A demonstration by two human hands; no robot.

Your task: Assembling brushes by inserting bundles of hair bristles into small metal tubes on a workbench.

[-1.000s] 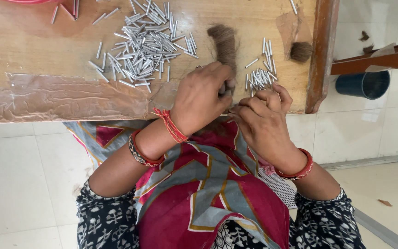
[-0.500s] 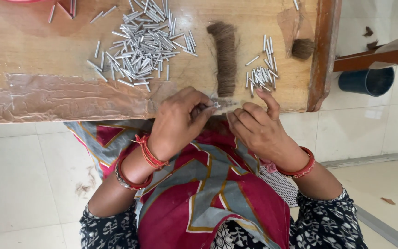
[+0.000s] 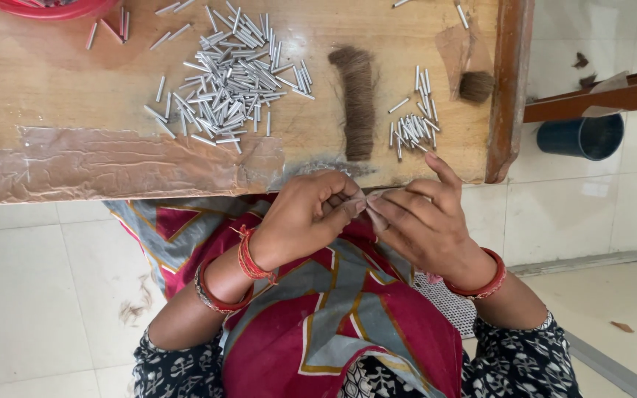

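Head view: left hand [image 3: 307,221], right hand [image 3: 425,221] pinching small tube [image 3: 370,199].

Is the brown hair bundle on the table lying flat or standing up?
Lying flat. The brown hair bundle stretches lengthwise on the wooden table between the two piles of metal tubes; neither hand touches it.

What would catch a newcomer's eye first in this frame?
The two bare hands, left hand and right hand, meet fingertip to fingertip over a red patterned cloth, pinching something small. Above them on the wooden table lie a big heap of short silver metal tubes and a brown hair bundle.
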